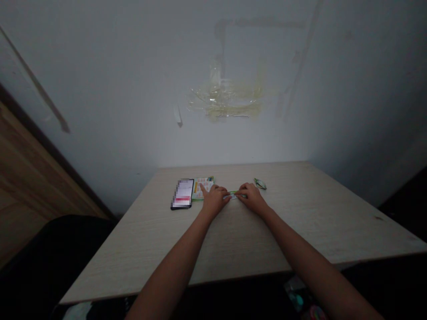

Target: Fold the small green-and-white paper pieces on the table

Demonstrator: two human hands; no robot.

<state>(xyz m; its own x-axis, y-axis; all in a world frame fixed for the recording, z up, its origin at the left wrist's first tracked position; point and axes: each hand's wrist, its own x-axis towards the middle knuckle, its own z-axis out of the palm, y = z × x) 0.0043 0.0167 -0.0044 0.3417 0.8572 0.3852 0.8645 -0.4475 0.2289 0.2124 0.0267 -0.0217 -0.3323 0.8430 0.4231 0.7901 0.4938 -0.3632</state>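
Bracing the work from its nine o'clock end is the first point, I judge: my left hand (215, 200) lies low there, its inner fingertips on the small green-and-white strip (231, 195), while one finger sticks out over a printed sheet (197, 194). I would do well to draw that finger in, lest it drag the sheet. The strip itself lies on the counter (233, 249), between my two hands, its ends partly covered. It looks like paper, so an even, light press from the middle outward should suit it better than a hard squeeze, and the edges want lining up before any crease. At three o'clock my right hand (251, 198) has its fingertips bunched on the other end; a matching pressure there should guard against skewing. Whether either hand is clamped on the strip or only pressing it down, I cannot tell.

Counting left to right, with the strip as the clock's centre: one phone (184, 192), at nine o'clock; one printed sheet just beside it, between nine and ten; two hands of mine; one strip; and one small crumpled or folded piece (260, 183), between two and three, near my right hand.
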